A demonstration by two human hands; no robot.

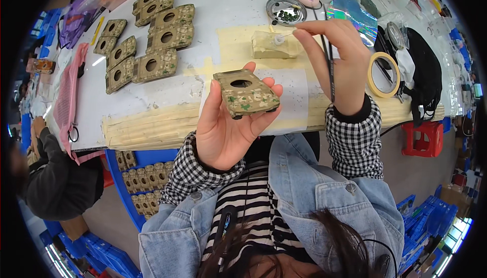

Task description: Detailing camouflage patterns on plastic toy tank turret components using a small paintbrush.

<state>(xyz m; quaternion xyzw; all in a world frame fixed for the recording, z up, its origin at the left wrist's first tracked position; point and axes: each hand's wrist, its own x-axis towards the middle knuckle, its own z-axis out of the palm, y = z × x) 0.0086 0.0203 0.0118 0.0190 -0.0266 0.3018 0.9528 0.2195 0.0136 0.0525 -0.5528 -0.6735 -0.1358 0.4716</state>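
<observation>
My left hand (228,125) holds up a camouflage-painted toy tank hull (247,93), with a round hole in its top and dark bits along its lower edge. The fingers wrap round its sides. My right hand (339,57) pinches a thin pale needle-like stick (289,35) between thumb and forefinger. Its tip meets or nearly meets a small white round piece (278,40) on a tape-covered block (264,50). What look like black tweezers (331,70) are tucked in the same hand. Beyond the block sits a round metal dish (286,12) with small dark green parts.
More camouflage hulls (170,35) stand in rows on the table's left, and others fill a blue tray (120,186) below the edge. A masking tape roll (373,75) and a black bag (425,70) lie right. A co-worker's dark sleeve (63,176) is at left; a red stool (424,140) stands right.
</observation>
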